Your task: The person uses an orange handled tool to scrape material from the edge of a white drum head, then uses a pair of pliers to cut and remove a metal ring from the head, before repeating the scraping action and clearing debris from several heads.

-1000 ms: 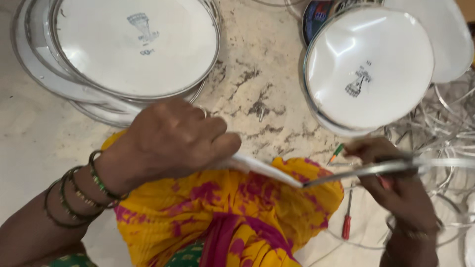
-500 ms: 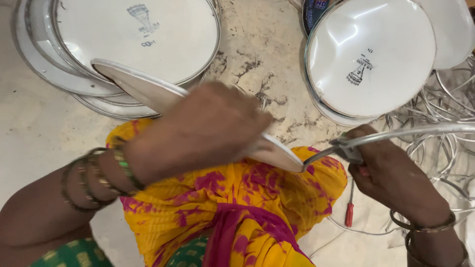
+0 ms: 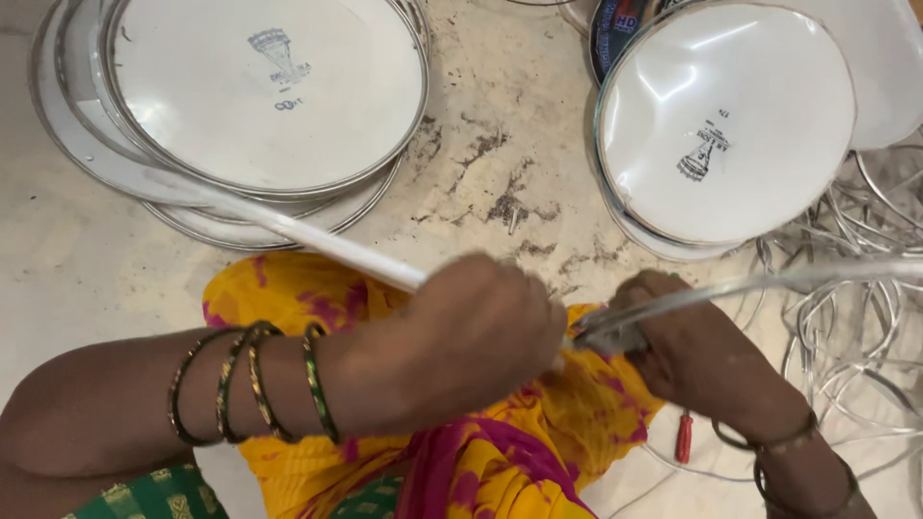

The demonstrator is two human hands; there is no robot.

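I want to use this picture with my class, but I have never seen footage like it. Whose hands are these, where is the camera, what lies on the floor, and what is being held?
The camera sits on a person's head and looks down, so both hands are that person's own; no machine is involved. The left hand, bangles on its wrist, grips a white round disc seen nearly edge-on. The right hand holds a thin metal ring against the disc's rim, above the lap in yellow and pink cloth. On the pale stone floor lie a stack of white discs in metal rims at upper left, a second stack at upper right, and a tangle of loose metal rings on the right. A small red-handled tool lies beside the right wrist.
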